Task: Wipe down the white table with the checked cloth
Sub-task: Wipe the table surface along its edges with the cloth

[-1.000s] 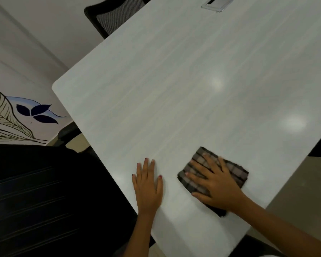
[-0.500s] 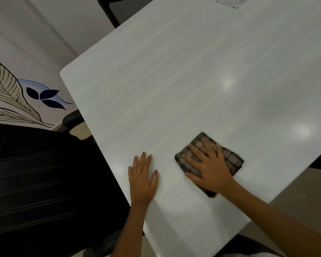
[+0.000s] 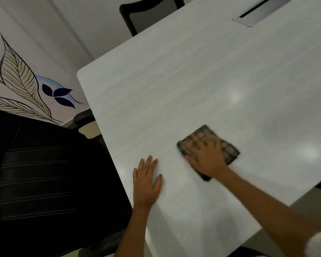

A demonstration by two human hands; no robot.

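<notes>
The white table [image 3: 183, 86] fills most of the head view, with a faint wood grain and light glare spots. A folded brown checked cloth [image 3: 228, 151] lies flat on it near the front right edge. My right hand [image 3: 206, 154] presses down on the cloth with fingers straight and spread, covering most of it; the hand and cloth look blurred. My left hand [image 3: 146, 180] rests flat on the bare tabletop to the left of the cloth, close to the table's left edge, fingers straight.
A black chair [image 3: 37, 179] stands tight against the table's left edge. Another dark chair back [image 3: 148, 13] is at the far side. A silver cable slot [image 3: 259, 11] is set into the tabletop far right. A painted leaf wall [image 3: 20, 80] is at left.
My right hand has slid the cloth away from me, further onto the table. My left hand stays planted flat on the table. The camera view has shifted.
</notes>
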